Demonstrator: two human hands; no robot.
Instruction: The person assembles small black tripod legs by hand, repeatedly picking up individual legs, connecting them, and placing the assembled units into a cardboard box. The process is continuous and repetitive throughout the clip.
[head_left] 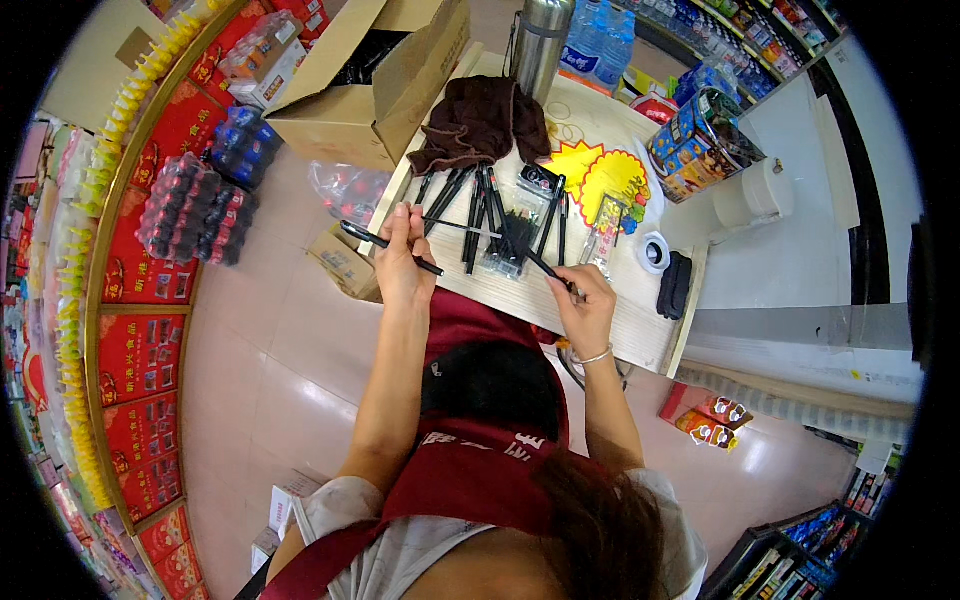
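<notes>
Over the near edge of a pale tabletop [600,330], my left hand [403,252] is closed around a black pen [364,234]. Between its fingertips it also pinches a thin rod [460,227], which looks like a pen refill. My right hand [586,302] pinches a slim black pen part [545,266], pointing up and left. Between the hands lies a clear plastic packet [503,262] with small dark pieces. Several black pens [474,235] are spread around it, just beyond my hands.
Brown cloth [480,125], a steel thermos [541,45], yellow cards [612,178], a tape roll [653,252] and a black pouch [675,284] share the tabletop. An open carton [335,125] stands to the left. Bottle packs [195,215] sit by the red shelf at far left.
</notes>
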